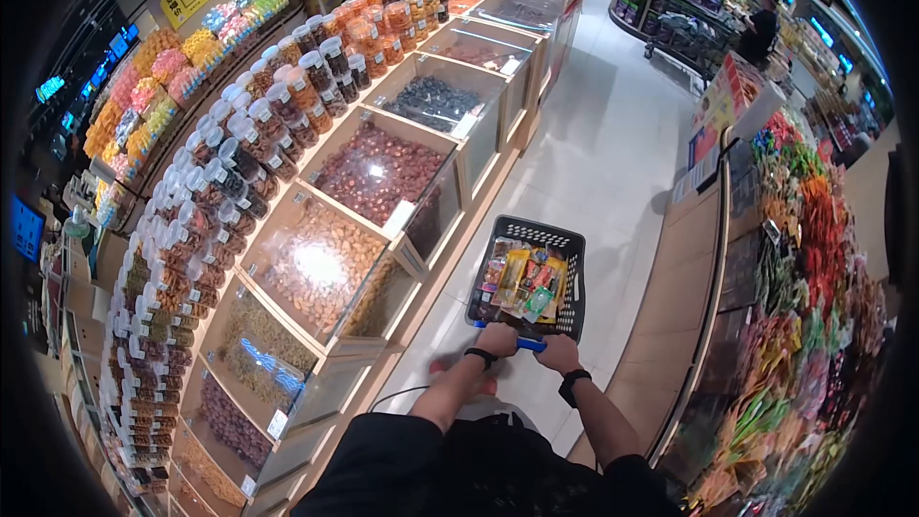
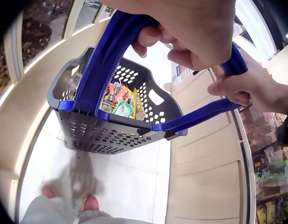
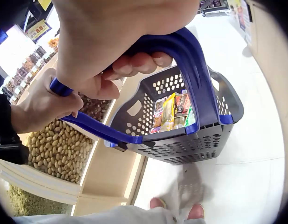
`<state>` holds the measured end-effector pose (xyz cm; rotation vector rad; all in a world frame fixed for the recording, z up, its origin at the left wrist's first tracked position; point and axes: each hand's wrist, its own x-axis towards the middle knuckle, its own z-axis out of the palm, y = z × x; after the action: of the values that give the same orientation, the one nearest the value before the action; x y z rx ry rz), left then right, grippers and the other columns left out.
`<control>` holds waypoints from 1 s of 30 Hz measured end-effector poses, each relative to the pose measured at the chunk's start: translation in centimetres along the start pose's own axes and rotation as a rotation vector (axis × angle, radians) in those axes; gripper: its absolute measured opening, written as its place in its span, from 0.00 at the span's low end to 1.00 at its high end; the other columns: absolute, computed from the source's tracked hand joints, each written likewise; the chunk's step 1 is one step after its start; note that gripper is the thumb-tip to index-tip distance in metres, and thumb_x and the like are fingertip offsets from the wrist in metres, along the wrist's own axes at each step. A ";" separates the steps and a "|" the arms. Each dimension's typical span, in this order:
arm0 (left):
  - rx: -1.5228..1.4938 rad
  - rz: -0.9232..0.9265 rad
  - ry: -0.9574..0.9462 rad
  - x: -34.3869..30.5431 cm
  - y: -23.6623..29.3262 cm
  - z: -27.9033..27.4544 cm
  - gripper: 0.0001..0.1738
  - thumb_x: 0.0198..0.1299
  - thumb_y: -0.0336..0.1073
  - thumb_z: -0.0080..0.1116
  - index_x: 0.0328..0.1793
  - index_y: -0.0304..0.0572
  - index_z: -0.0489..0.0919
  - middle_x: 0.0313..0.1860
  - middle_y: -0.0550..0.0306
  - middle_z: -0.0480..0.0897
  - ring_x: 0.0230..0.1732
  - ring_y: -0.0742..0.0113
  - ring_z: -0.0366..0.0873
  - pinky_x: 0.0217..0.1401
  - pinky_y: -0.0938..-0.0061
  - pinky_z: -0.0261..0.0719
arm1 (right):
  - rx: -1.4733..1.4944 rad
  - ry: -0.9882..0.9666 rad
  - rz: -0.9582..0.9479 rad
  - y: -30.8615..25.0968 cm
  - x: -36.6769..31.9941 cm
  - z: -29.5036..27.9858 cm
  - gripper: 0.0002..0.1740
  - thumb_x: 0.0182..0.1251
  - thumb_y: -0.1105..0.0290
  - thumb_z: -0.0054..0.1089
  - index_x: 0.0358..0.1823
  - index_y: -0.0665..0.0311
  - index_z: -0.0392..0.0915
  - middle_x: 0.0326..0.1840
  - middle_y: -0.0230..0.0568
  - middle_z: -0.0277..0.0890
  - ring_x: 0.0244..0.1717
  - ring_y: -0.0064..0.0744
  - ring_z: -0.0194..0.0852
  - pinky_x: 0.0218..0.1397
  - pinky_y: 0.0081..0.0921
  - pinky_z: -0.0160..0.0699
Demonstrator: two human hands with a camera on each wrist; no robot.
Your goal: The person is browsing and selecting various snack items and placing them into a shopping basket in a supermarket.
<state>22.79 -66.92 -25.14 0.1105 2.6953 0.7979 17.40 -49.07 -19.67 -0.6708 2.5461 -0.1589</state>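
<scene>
A dark grey shopping basket (image 1: 577, 273) with perforated sides hangs or rolls in front of the person, over the floor. Its blue handle (image 2: 104, 51) rises from the near rim. My left hand (image 1: 496, 339) grips one side of the handle, fingers curled round it. On the other side my right hand (image 1: 558, 354) holds the same handle, its curled fingertips (image 3: 134, 64) showing beneath the bar. Inside the basket lie several snack packets (image 3: 168, 112), yellow, red and green. Both wrists wear black bands.
Along the left run clear-fronted bulk bins with nuts (image 1: 321, 268) and dark red dried fruit (image 1: 383, 172), backed by rows of lidded jars (image 1: 220, 172). A curved wooden counter with wrapped sweets (image 1: 818, 211) borders the right. The pale tiled aisle (image 1: 608, 124) leads ahead to shelves and another person (image 1: 759, 31).
</scene>
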 end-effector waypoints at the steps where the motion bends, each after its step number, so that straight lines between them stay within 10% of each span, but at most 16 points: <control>1: 0.003 0.004 0.009 1.2 -0.2 -0.7 0.09 0.42 0.40 0.56 0.23 0.45 0.83 0.25 0.47 0.82 0.30 0.49 0.82 0.35 0.58 0.81 | 0.004 0.014 -0.007 0.4 1.3 -0.6 0.14 0.45 0.54 0.60 0.27 0.55 0.84 0.26 0.47 0.80 0.30 0.49 0.80 0.38 0.40 0.80; 30: -0.030 0.176 0.109 36.0 -9.0 -18.3 0.07 0.37 0.37 0.58 0.19 0.42 0.81 0.19 0.45 0.80 0.23 0.47 0.80 0.28 0.59 0.79 | -0.034 0.139 0.079 6.5 33.6 -17.7 0.12 0.44 0.59 0.63 0.27 0.59 0.84 0.23 0.51 0.78 0.28 0.52 0.79 0.36 0.42 0.79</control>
<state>-17.04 -77.99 -25.93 0.3092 2.8038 0.9203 -19.50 -60.10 -20.44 -0.5892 2.7093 -0.1392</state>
